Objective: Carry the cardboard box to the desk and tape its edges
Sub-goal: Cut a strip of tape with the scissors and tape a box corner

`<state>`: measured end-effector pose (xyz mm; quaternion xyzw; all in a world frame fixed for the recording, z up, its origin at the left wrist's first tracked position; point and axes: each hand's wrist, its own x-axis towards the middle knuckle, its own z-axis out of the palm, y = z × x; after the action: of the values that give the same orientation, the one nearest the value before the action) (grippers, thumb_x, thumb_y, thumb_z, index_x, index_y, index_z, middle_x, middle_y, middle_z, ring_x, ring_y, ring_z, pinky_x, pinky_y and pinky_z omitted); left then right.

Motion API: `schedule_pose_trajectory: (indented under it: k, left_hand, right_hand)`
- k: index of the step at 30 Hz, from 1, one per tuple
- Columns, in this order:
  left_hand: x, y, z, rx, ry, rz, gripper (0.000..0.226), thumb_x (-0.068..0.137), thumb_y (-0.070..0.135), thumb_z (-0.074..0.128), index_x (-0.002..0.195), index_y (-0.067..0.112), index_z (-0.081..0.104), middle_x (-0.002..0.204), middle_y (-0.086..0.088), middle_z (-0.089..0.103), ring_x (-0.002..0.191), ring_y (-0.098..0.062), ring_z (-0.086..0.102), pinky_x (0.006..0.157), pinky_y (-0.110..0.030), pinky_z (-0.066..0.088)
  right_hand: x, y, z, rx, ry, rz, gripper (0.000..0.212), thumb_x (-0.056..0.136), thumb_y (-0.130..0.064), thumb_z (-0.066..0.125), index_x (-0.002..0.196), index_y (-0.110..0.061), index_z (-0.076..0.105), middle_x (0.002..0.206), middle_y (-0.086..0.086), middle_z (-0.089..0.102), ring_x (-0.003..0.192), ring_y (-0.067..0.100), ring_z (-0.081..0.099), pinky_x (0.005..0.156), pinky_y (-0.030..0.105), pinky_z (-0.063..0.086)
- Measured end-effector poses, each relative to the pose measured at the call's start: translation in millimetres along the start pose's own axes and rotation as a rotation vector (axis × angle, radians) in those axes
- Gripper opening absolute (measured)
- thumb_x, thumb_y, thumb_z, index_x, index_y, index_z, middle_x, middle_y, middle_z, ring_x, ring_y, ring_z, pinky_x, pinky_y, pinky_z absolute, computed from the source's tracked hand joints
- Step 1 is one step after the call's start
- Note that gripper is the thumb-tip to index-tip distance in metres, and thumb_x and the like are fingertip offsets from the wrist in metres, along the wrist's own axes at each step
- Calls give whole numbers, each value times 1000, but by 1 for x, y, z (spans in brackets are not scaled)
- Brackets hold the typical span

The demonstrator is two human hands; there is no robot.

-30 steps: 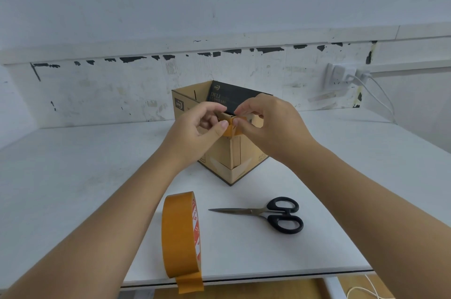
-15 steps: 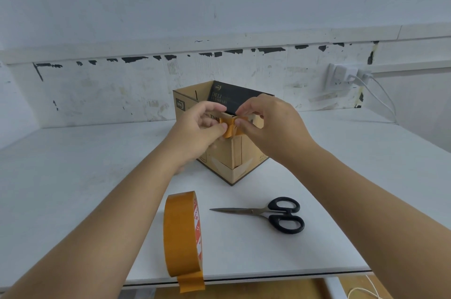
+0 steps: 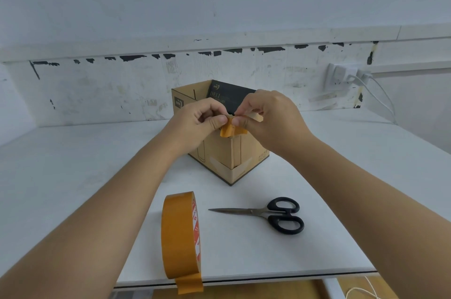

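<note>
An open cardboard box [image 3: 219,152] stands on the white desk [image 3: 73,164], one corner toward me, with a black inner panel showing at its back. A short piece of orange tape [image 3: 231,130] hangs crumpled at the box's near top corner. My left hand [image 3: 197,122] pinches its left end and my right hand [image 3: 266,118] pinches its right end, thumbs almost touching. The roll of orange tape [image 3: 180,235] stands on edge near the desk's front, its loose end hanging over the edge.
Black-handled scissors [image 3: 271,214] lie shut right of the roll, blades pointing left. A wall socket [image 3: 339,77] with a white plug and cable sits at the back right. The desk's front edge [image 3: 244,279] runs just below the roll.
The tape piece has come slightly away from the corner and looks more crumpled. Both hands stay at the box's top corner, barely shifted.
</note>
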<state>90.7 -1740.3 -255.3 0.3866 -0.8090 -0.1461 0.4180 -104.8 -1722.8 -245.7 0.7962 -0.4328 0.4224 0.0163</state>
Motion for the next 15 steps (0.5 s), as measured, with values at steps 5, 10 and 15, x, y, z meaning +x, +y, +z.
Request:
schedule_pose_trajectory:
  k: [5, 10, 15]
  left_hand:
    - [-6, -4, 4, -40, 39, 72, 20, 97, 14, 51, 100, 31, 62, 90, 16, 63, 82, 6, 58, 72, -6, 42]
    - [-6, -6, 7, -47, 53, 57, 15, 98, 17, 50, 101, 25, 62, 88, 9, 64, 79, 3, 57, 70, -7, 43]
    - [-8, -8, 9, -48, 23, 47, 13, 97, 27, 49, 105, 29, 59, 82, 7, 59, 77, 0, 53, 70, -10, 44]
  right_hand:
    - [9, -1, -6, 39, -104, -72, 9, 83, -24, 73, 84, -15, 73, 83, -9, 66, 83, 7, 58, 80, 19, 43]
    - [12, 0, -8, 57, -156, -87, 3, 86, -15, 69, 86, -16, 72, 84, -9, 68, 83, 6, 59, 80, 18, 40]
    - [5, 1, -4, 31, -96, -80, 5, 88, -20, 68, 90, -19, 72, 85, -16, 64, 89, 4, 44, 80, 4, 28]
